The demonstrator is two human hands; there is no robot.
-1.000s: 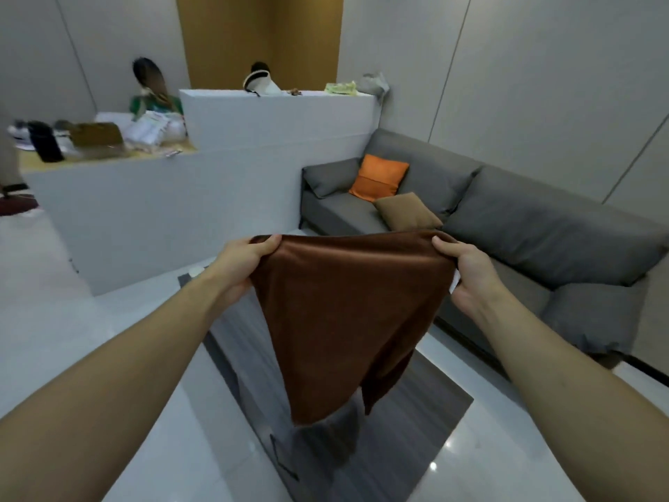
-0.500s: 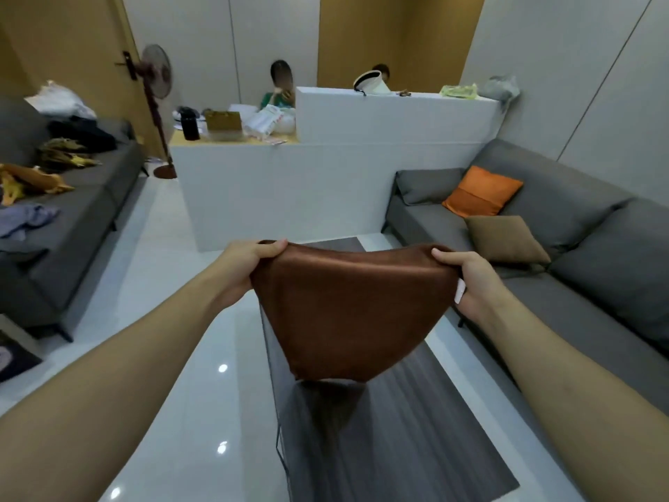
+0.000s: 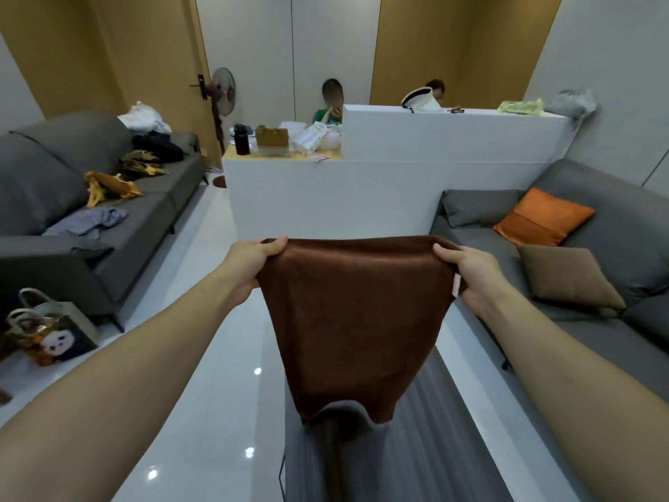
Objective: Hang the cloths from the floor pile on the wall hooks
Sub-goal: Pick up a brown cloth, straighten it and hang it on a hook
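Fingers and thumb of your left hand (image 3: pixel 257 260) pinch one top corner of the soft rust-brown rectangular cloth (image 3: pixel 353 317), and your right hand (image 3: pixel 467 275) pinches the other, so the top edge is stretched between them and the rest hangs to a loose point. Take that cloth as your landmark: it hangs in the air in front of you, its tip just above the dark grey striped low table (image 3: pixel 416 458). No wall hooks are in view, so you must find them while carrying it. As I judge it, the drooping tip could drag on the table, or a corner could slip from such a light pinch if you pull the edge tighter. Left of the cloth and lower, a grey paper gift bag with a panda picture (image 3: pixel 59 335) stands on the floor; what it holds cannot be made out. Beyond the cloth, a white partition counter (image 3: pixel 336 197) carries a black bottle (image 3: pixel 242 140) and a small tan box (image 3: pixel 272 138).
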